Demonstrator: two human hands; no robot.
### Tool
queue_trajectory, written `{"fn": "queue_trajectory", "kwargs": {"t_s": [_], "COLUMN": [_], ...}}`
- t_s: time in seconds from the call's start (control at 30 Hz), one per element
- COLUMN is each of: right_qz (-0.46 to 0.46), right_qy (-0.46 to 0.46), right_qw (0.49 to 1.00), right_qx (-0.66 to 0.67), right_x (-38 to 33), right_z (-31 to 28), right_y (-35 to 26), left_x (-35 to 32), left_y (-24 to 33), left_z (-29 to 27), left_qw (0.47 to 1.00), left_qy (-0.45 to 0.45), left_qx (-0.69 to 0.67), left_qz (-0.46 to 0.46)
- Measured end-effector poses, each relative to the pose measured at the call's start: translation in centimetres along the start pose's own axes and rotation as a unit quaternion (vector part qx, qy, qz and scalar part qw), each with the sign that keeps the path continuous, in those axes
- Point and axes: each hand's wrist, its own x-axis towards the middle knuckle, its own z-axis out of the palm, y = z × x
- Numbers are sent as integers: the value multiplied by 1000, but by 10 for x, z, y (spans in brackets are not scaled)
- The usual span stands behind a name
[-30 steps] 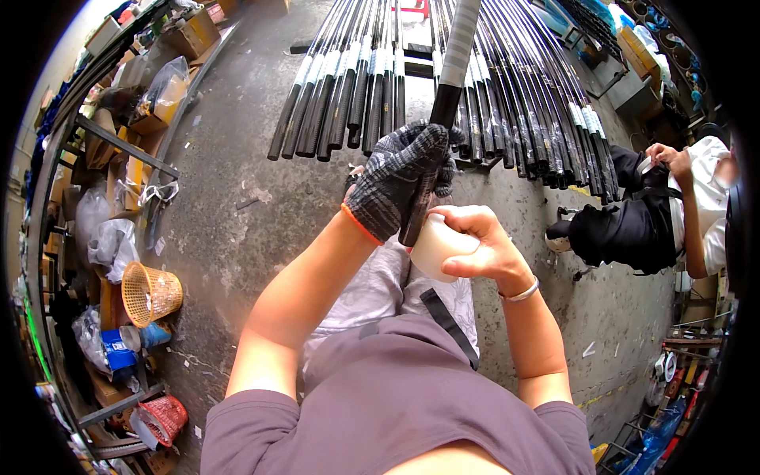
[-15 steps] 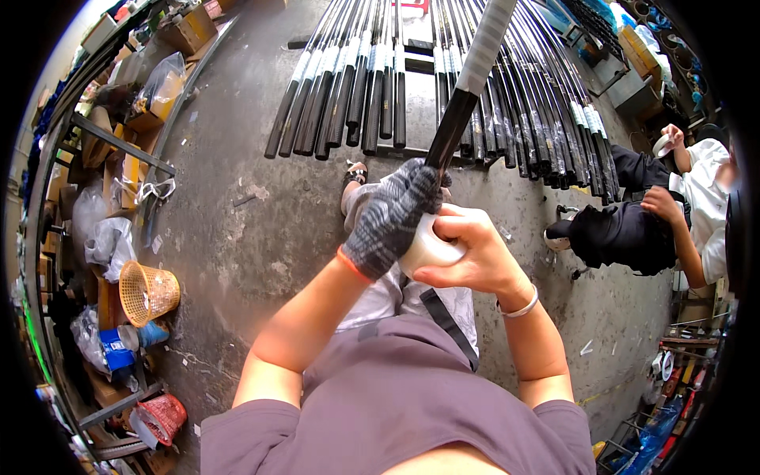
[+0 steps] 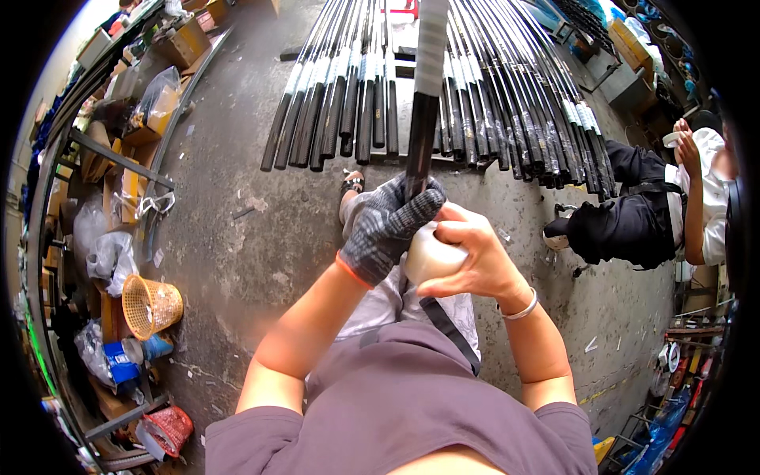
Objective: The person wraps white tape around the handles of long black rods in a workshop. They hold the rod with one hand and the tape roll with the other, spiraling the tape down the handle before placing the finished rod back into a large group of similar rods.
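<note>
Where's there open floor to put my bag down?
Bare floor shows between the yellow basket and the gloved left hand, with a few scraps, and between the right hand and the co-worker. It's crowded along the left shelving and among the black poles ahead.

black stand: dark rods, side by side | grey floor: white scraps
</note>
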Motion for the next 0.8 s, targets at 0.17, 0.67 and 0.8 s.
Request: {"fn": "queue_trajectory", "kwargs": {"t_s": [0.17, 0.67, 0.8], "right_qz": [13, 60, 11], "right_qy": [20, 22, 40], "right_qw": [999, 997, 997], "right_qx": [42, 42, 63], "right_x": [3, 6, 13], "right_z": [12, 31, 34], "right_y": [-5, -8, -12], "left_x": [-1, 9, 11], "left_y": [-5, -21, -10], "left_z": [-4, -29, -24], "left_qw": [990, 990, 984], "left_qy": [86, 130, 132], "left_qx": [-41, -45, 41], "left_qz": [100, 15, 115]}}
